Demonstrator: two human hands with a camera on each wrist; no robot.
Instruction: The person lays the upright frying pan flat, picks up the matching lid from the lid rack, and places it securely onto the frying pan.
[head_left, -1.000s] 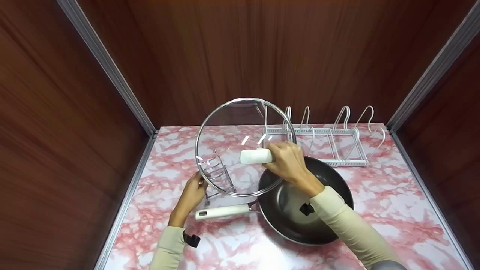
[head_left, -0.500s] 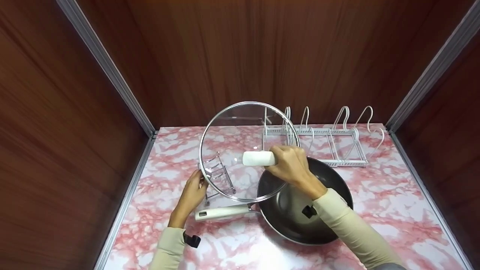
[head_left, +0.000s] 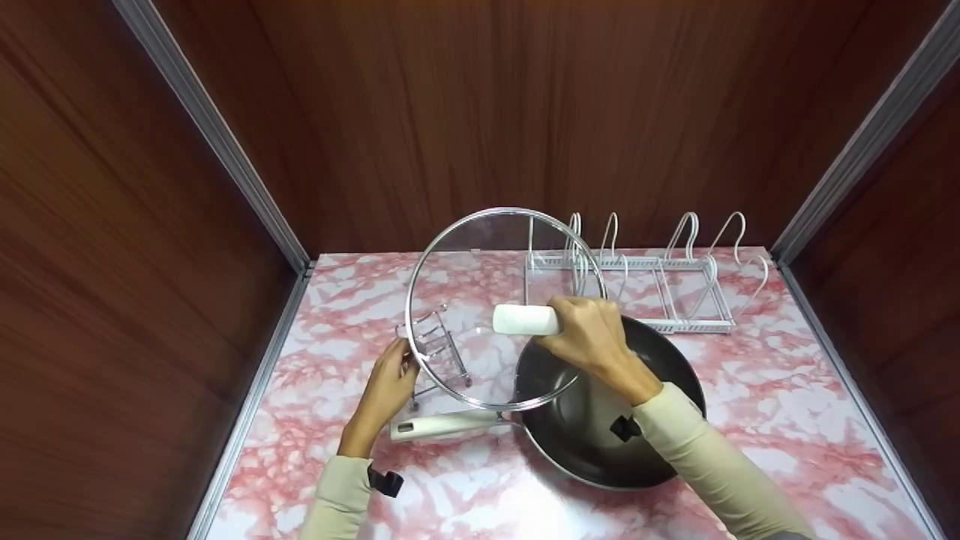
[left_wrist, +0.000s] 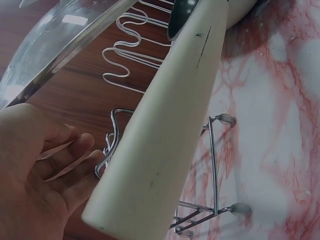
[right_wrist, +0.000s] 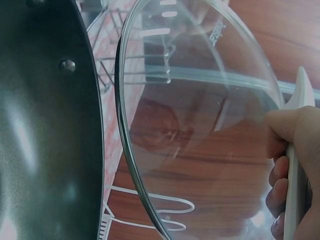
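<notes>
My right hand (head_left: 592, 337) grips the white handle (head_left: 526, 319) of a round glass pan lid (head_left: 480, 277) with a metal rim. The lid is raised above the table, between the small rack and the pan. My left hand (head_left: 390, 379) is at the left end of a small chrome wire rack (head_left: 453, 349), fingers loosely bent by its wire; the left wrist view leaves contact unclear. Below the lid sits a dark frying pan (head_left: 592, 450), its cream handle (head_left: 446, 425) pointing left in front of the rack. That handle hides part of the rack in the left wrist view.
A white wire rack (head_left: 701, 327) with several upright loops stands at the back right, partly seen through the lid. Brown wood-look panels (head_left: 420, 135) enclose the back and sides of the pink marbled tabletop (head_left: 795, 420).
My right hand has brought the lid slightly to the right and nearer the front. My left hand has hardly moved, and the pan and both racks stay where they were.
</notes>
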